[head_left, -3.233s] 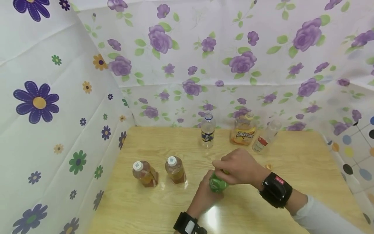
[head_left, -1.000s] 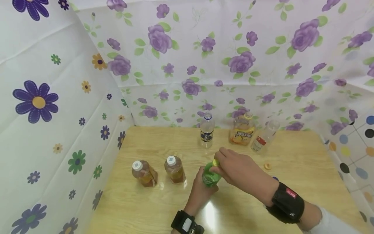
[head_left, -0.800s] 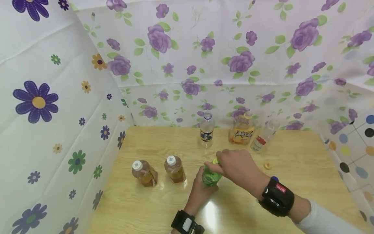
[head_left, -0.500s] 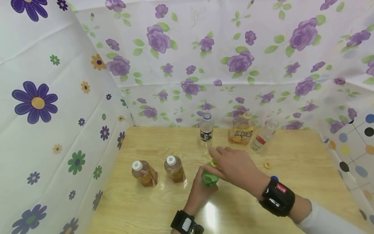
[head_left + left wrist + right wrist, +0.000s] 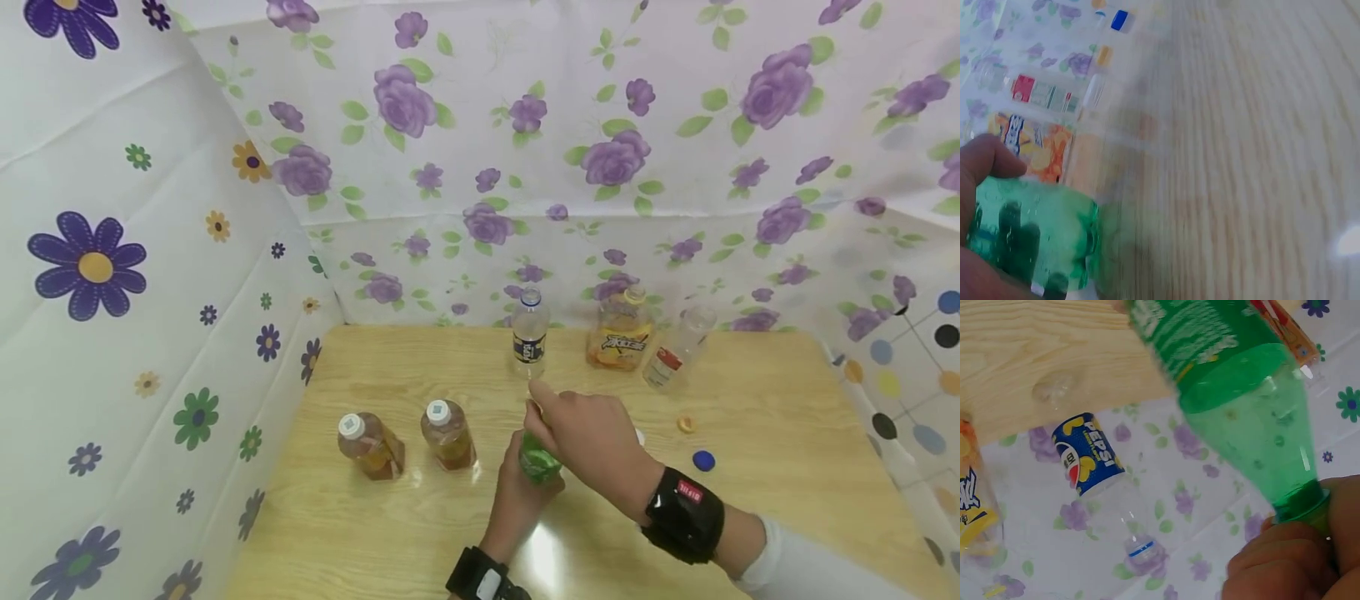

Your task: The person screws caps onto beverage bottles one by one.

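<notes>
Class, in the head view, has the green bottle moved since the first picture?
Yes, the green bottle shifted slightly left, toward the nearer white-capped bottle.

Makeshift booth-like setting: wood-grain table (image 5: 360,533), flower-print sheets (image 5: 442,175) behind and left, dotted sheet (image 5: 917,367) right.

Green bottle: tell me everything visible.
The green bottle looks like translucent plastic, with a darker green label carrying pale print, a tapering shoulder and a narrow neck. It's held roughly upright over the wooden table, right of two white-capped bottles. The left hand grips its body; the right hand grips its top, hiding the cap area. Base contact and contents are unclear.
</notes>
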Motion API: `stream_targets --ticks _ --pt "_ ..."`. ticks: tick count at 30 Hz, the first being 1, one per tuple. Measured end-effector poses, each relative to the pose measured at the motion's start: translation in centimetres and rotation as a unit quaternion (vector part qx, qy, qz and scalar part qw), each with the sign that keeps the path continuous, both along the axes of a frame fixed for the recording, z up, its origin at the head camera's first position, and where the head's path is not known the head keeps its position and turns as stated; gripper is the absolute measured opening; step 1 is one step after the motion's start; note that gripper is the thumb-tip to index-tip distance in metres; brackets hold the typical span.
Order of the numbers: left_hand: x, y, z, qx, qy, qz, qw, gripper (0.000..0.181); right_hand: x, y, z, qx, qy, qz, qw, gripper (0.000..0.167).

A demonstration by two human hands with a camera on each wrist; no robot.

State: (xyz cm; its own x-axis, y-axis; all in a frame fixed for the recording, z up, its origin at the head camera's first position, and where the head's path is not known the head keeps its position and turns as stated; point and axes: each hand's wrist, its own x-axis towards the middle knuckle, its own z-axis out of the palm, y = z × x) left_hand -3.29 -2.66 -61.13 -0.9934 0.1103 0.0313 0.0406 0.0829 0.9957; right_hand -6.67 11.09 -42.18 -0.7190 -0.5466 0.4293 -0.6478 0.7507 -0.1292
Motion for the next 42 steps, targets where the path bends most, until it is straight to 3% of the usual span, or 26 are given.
stream_targets --ticks 3,6,11,16,19,24,34,42 --pt "0.2 0.5 0.3 -0.021 -0.006 0.034 0.9992 0.074 0.2 -0.1 0.0 -0.002 -0.008 -0.045 0.9990 0.019" --pt "0.2 0.8 0.5 -0.047 -0.009 0.054 0.9974 0.072 0.1 0.3 -0.2 -0.004 -0.033 -0.063 0.9975 0.023" --pt "0.0 0.4 0.3 -0.068 0.001 0.056 0.9961 0.067 0.2 1.3 -0.6 -0.020 -0.099 -0.056 0.9933 0.039" --pt "-0.8 -0.7 -0.4 -0.049 0.017 0.075 0.9958 0.068 0.4 1.8 -1.0 -0.046 -0.128 -0.031 0.9902 0.039" --pt "-1.2 -1.3 -0.7 -0.036 0.020 0.092 0.9949 0.070 0.5 2.0 -1.3 -0.057 -0.127 -0.021 0.9901 0.034" --pt "-1.6 -2.1 -0.8 -0.040 0.018 0.120 0.9918 0.070 0.7 2.6 -2.3 -0.083 -0.136 -0.024 0.9869 0.012" --pt "-2.4 -3.5 0.0 -0.079 0.023 0.153 0.9848 0.079 2.1 4.5 -5.2 -0.094 -0.232 -0.069 0.9658 0.014" --pt "-2.7 -5.1 0.1 -0.102 0.015 0.185 0.9774 0.078 3.3 6.1 -7.9 -0.121 -0.266 -0.096 0.9515 0.015"
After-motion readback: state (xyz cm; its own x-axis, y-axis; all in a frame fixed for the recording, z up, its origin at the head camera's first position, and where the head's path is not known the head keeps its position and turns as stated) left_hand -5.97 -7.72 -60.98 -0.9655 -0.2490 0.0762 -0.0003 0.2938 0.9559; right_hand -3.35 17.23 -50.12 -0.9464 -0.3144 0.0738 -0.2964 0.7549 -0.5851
